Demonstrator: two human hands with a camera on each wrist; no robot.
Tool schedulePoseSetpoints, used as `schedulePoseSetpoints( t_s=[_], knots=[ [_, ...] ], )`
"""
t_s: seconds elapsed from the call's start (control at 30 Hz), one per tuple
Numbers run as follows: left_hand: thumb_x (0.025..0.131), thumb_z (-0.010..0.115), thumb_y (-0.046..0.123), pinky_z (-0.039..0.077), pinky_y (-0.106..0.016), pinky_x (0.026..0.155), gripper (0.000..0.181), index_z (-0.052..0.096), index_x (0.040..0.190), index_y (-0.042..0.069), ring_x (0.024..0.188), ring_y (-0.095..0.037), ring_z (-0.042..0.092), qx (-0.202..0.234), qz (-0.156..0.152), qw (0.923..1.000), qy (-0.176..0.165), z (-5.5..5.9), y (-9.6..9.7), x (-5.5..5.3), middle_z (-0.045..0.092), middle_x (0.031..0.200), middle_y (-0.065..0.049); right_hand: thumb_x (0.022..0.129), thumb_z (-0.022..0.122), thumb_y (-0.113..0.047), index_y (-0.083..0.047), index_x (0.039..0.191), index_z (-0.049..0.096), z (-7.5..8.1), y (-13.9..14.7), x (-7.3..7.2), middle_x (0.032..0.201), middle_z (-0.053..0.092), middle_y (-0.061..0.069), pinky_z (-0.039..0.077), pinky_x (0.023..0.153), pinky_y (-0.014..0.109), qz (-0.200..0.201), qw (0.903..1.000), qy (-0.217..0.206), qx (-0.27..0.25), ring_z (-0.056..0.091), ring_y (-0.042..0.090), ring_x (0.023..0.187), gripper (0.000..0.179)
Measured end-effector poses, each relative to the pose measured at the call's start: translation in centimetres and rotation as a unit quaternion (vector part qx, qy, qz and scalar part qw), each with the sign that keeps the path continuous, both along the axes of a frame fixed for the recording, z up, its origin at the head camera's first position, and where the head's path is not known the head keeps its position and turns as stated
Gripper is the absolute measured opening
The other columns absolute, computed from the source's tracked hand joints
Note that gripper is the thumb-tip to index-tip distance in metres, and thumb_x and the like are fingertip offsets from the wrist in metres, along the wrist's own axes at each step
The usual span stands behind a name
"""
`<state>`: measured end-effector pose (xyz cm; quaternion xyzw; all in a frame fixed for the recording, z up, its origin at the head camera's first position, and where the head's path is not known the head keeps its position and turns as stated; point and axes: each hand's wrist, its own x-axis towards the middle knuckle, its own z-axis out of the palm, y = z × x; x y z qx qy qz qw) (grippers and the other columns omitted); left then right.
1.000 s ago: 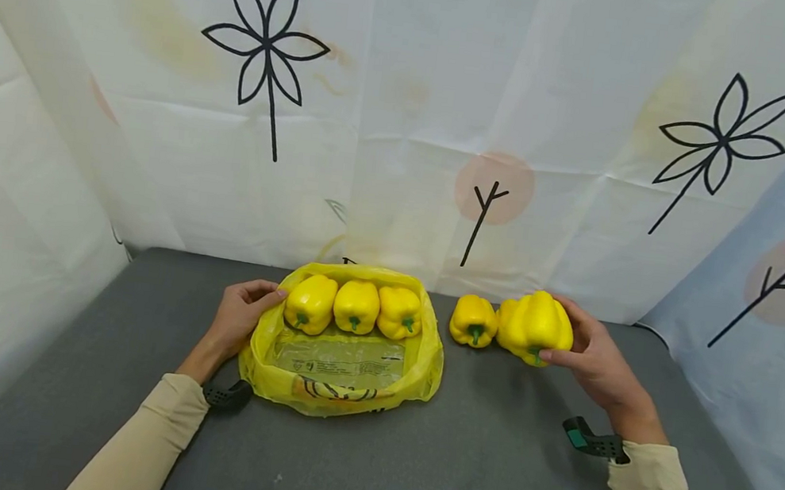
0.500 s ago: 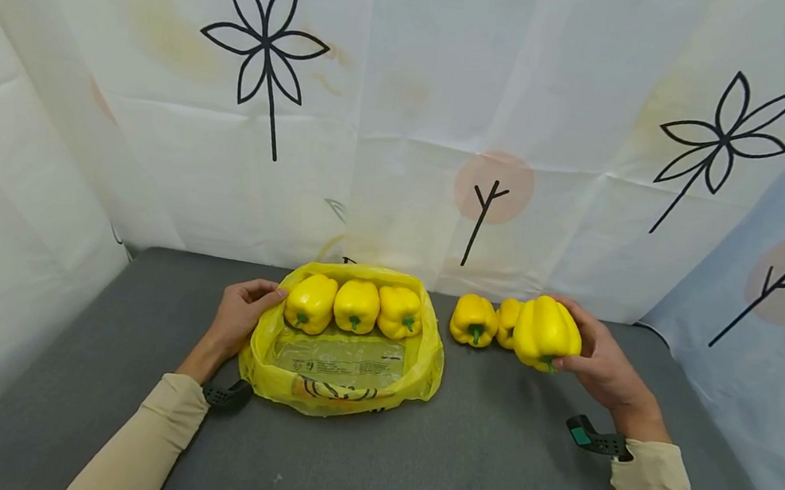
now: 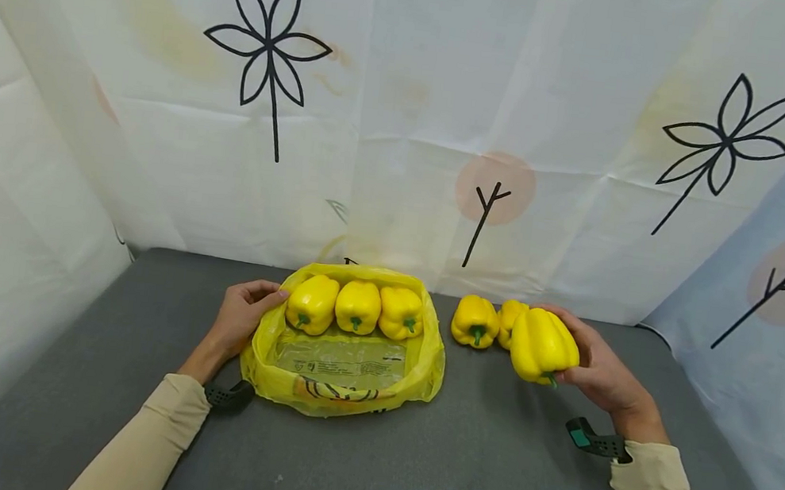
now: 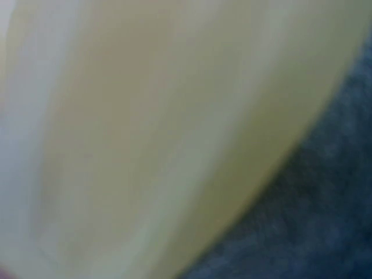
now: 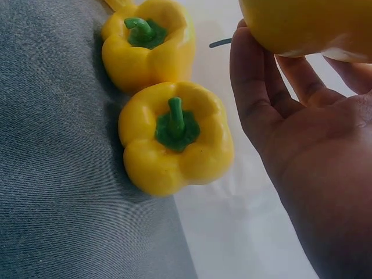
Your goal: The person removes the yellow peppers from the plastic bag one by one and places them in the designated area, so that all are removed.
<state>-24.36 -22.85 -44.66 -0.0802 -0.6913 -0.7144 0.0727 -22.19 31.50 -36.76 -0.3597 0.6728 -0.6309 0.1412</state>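
A yellow plastic bag point(image 3: 426, 368) lies spread with its mouth up, its rim rolled down. Along its far side sit three yellow bell peppers point(image 3: 358, 308) in a row. At the bag's left rim, my left hand point(image 3: 239, 317) pinches the plastic, thumb on top; the left wrist view shows only blurred yellow film. My right hand point(image 3: 602, 371) holds a yellow bell pepper point(image 3: 542, 344) above the table, its green stem pointing down toward me. Two more peppers stand right of the bag: one whole pepper point(image 3: 475, 321) and another pepper point(image 5: 177, 139) partly hidden behind the held one.
The grey table point(image 3: 470, 461) extends on both sides of the bag and in front of it. Behind it hangs a pale printed curtain point(image 3: 401, 158), with more cloth at the left and right sides.
The held pepper has come away from the one behind it, first slightly right, then lower and toward me, tilting in the right hand. The left hand and the bag stay put.
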Motion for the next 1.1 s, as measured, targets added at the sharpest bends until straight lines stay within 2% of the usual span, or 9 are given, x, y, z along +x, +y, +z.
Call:
schedulePoseSetpoints(
  t_s=[0.17,0.27,0.5,0.63,0.77,1.1],
  knots=[
    [0.1,0.068,0.015,0.061,-0.026,0.07,0.021,0.07,0.107,-0.004,0.08,-0.012,0.069,0.0,-0.002,1.0,0.001,-0.1,0.1,-0.1,0.07,0.092,0.0,0.085,0.058,0.004,-0.009,0.156,0.033,0.0,0.0,0.2,0.137,0.05,0.006,0.052,0.092,0.032,-0.002,1.0,0.0,0.0,0.054,0.019,0.113,0.076],
    [0.1,0.068,0.015,0.061,-0.026,0.069,0.021,0.07,0.107,-0.005,0.079,-0.012,0.069,-0.001,-0.001,1.0,-0.002,-0.2,0.1,-0.2,0.07,0.092,0.0,0.085,0.059,0.004,-0.008,0.156,0.032,0.2,0.0,0.2,0.139,0.049,0.006,0.052,0.094,0.031,-0.001,1.0,0.006,0.005,0.054,0.019,0.113,0.077],
    [0.1,0.068,0.015,0.061,-0.026,0.069,0.021,0.07,0.107,-0.005,0.079,-0.012,0.069,0.001,-0.001,1.0,0.001,-0.2,0.1,-0.2,0.07,0.091,0.0,0.083,0.058,0.006,-0.004,0.157,0.029,1.4,0.6,-0.2,0.138,0.05,0.007,0.052,0.093,0.031,-0.01,0.9994,0.009,0.033,0.055,0.02,0.113,0.08],
    [0.1,0.068,0.016,0.061,-0.026,0.069,0.02,0.071,0.106,-0.004,0.079,-0.012,0.069,0.0,0.001,1.0,0.0,-0.1,0.2,-0.1,0.07,0.091,0.001,0.085,0.058,0.007,-0.009,0.157,0.031,2.0,1.6,-0.5,0.139,0.05,0.004,0.053,0.093,0.03,-0.014,0.9988,0.008,0.046,0.055,0.018,0.114,0.079],
    [0.1,0.068,0.016,0.061,-0.026,0.068,0.026,0.068,0.108,-0.009,0.078,-0.012,0.069,0.001,0.0,1.0,-0.003,0.0,0.1,-0.1,0.07,0.091,0.0,0.086,0.057,0.009,-0.013,0.157,0.034,2.5,2.5,-0.7,0.14,0.05,0.002,0.053,0.093,0.029,-0.027,0.9979,0.012,0.059,0.055,0.017,0.114,0.077],
    [0.1,0.068,0.014,0.061,-0.025,0.068,0.02,0.07,0.106,-0.004,0.079,-0.012,0.069,0.005,-0.003,1.0,0.005,-0.2,0.0,-0.2,0.07,0.091,0.0,0.089,0.056,0.005,-0.015,0.156,0.034,2.2,5.3,-2.5,0.138,0.051,0.0,0.052,0.092,0.028,-0.058,0.9943,0.001,0.089,0.054,0.017,0.113,0.074]
  ],
)
